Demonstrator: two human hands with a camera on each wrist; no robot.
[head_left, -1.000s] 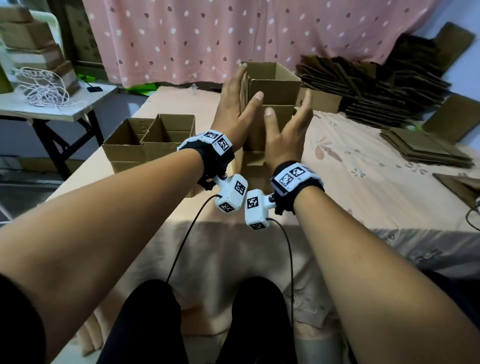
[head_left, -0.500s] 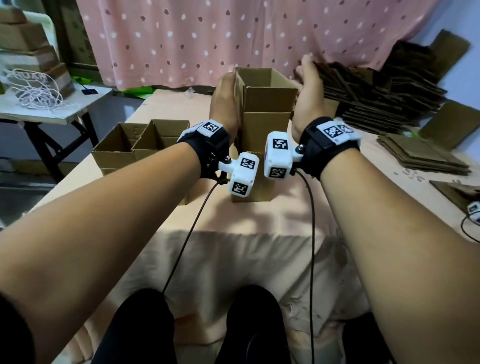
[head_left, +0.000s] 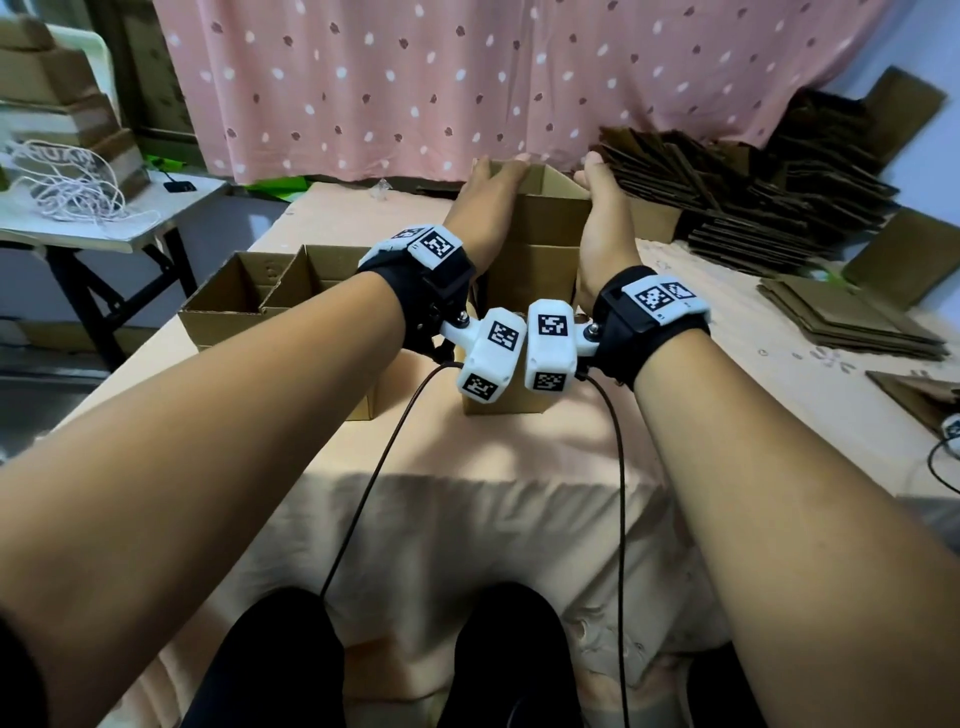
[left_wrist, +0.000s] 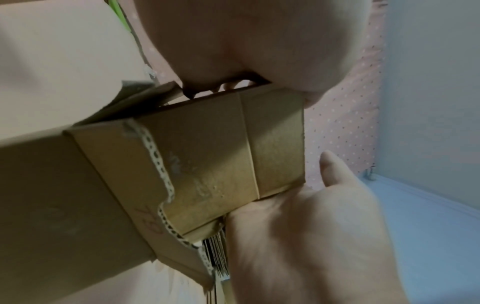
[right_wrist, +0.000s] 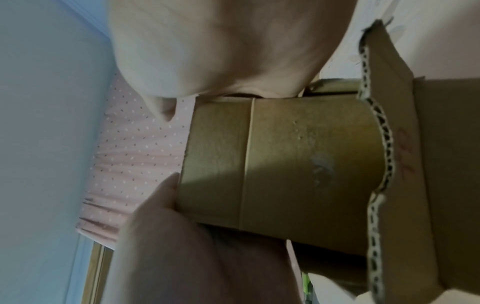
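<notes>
A tall open-topped cardboard box (head_left: 530, 270) stands upright on the cloth-covered table (head_left: 467, 447), straight ahead of me. My left hand (head_left: 488, 197) lies against its left wall, with the fingers hooked over the top rim. In the left wrist view the fingertips show inside the opening of the box (left_wrist: 207, 164). My right hand (head_left: 605, 218) lies along the right wall, and its fingers reach the rim at the top right corner. In the right wrist view the palm sits against the box (right_wrist: 285, 164); the fingers are hidden behind it.
Two open cardboard boxes (head_left: 270, 291) stand side by side to the left of the tall one. Stacks of flattened cardboard (head_left: 753, 208) fill the back right, with more flat sheets (head_left: 841, 322) on the right. A side table with white cord (head_left: 67, 182) stands far left.
Both hands have moved from the box's near face to its two side walls and then up to the top rim. The box stands closer to me.
</notes>
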